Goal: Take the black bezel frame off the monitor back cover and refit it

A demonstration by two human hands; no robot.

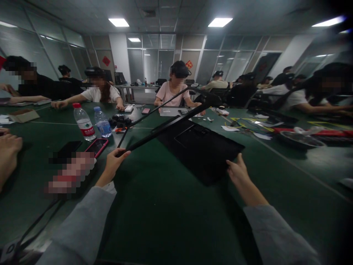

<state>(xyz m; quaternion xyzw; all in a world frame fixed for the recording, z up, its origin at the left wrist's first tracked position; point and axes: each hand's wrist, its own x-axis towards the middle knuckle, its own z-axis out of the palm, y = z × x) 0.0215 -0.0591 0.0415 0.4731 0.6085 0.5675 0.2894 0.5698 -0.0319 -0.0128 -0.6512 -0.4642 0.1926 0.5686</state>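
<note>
My left hand [114,163] is closed on the near corner of a thin black rectangular frame [168,127], which is tilted up and open in its middle. My right hand [241,176] grips the right-hand edge of a flat black panel [206,152], thumb on top. A rectangular outline and a small raised part show on the panel's upper face. The frame's long near bar passes above the panel's far left corner. Whether frame and panel touch there, I cannot tell.
On the green table [154,221], a red-capped bottle [84,123], a blue-capped bottle [103,123] and a pink-edged phone [97,147] are at left. A black pan-like dish [300,140] and coloured strips lie at right. A co-worker [174,88] sits opposite; another person's hand [9,154] is at far left.
</note>
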